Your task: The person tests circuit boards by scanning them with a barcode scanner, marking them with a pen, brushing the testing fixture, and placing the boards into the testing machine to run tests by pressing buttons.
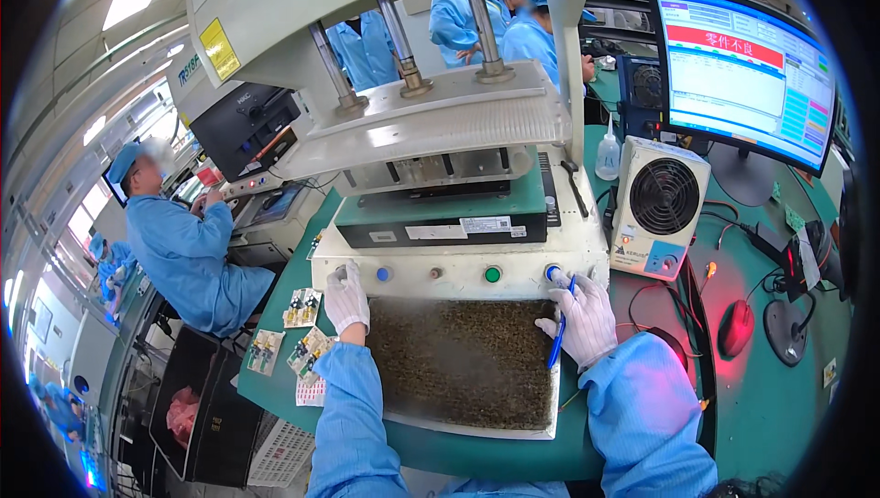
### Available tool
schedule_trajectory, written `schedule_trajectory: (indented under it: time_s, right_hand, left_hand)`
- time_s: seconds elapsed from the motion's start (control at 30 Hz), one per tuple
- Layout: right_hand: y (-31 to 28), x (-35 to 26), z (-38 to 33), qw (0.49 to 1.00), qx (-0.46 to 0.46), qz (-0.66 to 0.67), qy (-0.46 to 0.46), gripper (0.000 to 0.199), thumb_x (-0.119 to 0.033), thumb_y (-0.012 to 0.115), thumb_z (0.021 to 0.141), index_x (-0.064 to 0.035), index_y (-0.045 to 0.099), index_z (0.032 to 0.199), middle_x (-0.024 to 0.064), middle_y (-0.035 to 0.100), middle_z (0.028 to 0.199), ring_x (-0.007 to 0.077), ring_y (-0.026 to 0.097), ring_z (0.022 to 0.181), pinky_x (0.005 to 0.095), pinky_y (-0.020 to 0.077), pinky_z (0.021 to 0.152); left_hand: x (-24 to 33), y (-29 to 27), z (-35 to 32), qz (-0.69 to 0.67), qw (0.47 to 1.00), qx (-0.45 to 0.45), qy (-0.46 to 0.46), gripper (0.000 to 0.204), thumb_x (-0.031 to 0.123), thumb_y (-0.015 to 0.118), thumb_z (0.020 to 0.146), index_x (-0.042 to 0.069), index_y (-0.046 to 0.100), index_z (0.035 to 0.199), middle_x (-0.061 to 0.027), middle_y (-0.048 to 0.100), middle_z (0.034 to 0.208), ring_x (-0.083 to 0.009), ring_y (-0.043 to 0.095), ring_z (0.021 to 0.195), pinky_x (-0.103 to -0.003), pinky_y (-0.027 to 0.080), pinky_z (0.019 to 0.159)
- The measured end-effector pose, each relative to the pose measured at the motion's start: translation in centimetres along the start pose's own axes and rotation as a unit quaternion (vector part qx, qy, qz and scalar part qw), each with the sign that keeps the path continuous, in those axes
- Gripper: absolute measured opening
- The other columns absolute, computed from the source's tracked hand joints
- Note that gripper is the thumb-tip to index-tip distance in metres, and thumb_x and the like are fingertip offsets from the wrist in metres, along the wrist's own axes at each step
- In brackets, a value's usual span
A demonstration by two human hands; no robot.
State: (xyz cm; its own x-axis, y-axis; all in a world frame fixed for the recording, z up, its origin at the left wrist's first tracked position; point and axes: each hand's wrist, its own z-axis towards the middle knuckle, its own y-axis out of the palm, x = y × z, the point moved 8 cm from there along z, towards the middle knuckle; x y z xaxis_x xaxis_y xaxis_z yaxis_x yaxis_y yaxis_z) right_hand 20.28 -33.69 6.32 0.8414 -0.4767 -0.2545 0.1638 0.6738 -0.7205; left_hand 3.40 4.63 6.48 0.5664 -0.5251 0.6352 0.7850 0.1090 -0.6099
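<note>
Centre: one left hand (pixel 347 300), one right hand (pixel 588 322), one pen (pixel 558 340), two blue buttons (pixel 382 274), one green button (pixel 492 273). Upper centre: three rods (pixel 397 35). Left of centre: at least three boards (pixel 266 352). Right: one bottle (pixel 608 157), one blower (pixel 664 197), one red mouse (pixel 735 328). Upper right: one lit monitor (pixel 733 99).

From my remote station I see a low lane over the brown mat (pixel 458 361), between left hand (pixel 347 301) and right hand (pixel 588 322). Blue pen (pixel 560 328) juts into its right side. Ahead, press plate (pixel 403 142) overhangs green fixture (pixel 426 214), blocking reach from above. Fan unit (pixel 662 205) obstructs right; circuit boards (pixel 302 308) crowd left.
</note>
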Motion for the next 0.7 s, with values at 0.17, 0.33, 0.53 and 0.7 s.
schedule_trajectory:
  time_s: [0.17, 0.33, 0.53, 0.7]
  right_hand:
    - [0.4, 0.1, -0.3, 1.0, 0.007, -0.01, -0.005, 0.052, -0.034, 0.08, 0.063, -0.0113, 0.059, 0.105, 0.0131, 0.063, 0.11, 0.0359, 0.053, 0.113, 0.0478, 0.0403, 0.097]
    - [-0.4, 0.0, 0.4, 0.999, 0.0, 0.009, -0.035, 0.045, -0.03, 0.079, 0.068, -0.0063, 0.059, 0.1, 0.0136, 0.064, 0.095, 0.0352, 0.057, 0.101, 0.0468, 0.0446, 0.09]
    - [-8.3, -3.5, 1.6, 0.992, 0.009, -0.056, -0.114, 0.026, -0.019, 0.072, 0.07, -0.0079, 0.058, 0.089, 0.0148, 0.06, 0.087, 0.0347, 0.059, 0.079, 0.0432, 0.0494, 0.067]
    - [-13.5, -17.2, -3.6, 0.908, 0.063, 0.262, -0.322, 0.025, -0.03, 0.07, 0.078, -0.0128, 0.066, 0.096, 0.0102, 0.058, 0.069, 0.0236, 0.06, 0.058, 0.0323, 0.0452, 0.046]
  left_hand:
    - [-0.9, 0.2, 0.1, 0.0, 1.0, 0.002, -0.012, 0.053, 0.049, 0.047, 0.095, 0.0, 0.063, 0.103, -0.0218, 0.068, 0.094, -0.0361, 0.065, 0.09, -0.041, 0.049, 0.081]
    - [1.4, -1.7, -0.5, -0.101, 0.994, -0.04, -0.018, 0.048, 0.044, 0.052, 0.094, 0.001, 0.06, 0.114, -0.0204, 0.063, 0.113, -0.0337, 0.058, 0.108, -0.039, 0.043, 0.093]
    - [14.6, -11.6, -9.0, -0.1, 0.959, -0.031, 0.264, 0.051, 0.019, 0.064, 0.083, -0.005, 0.048, 0.125, -0.0229, 0.057, 0.122, -0.0332, 0.054, 0.112, -0.039, 0.041, 0.097]
    - [23.4, -15.3, -21.6, -0.118, 0.849, 0.032, 0.515, 0.04, 0.023, 0.071, 0.076, 0.0, 0.056, 0.105, -0.0192, 0.058, 0.116, -0.0334, 0.057, 0.108, -0.047, 0.048, 0.092]
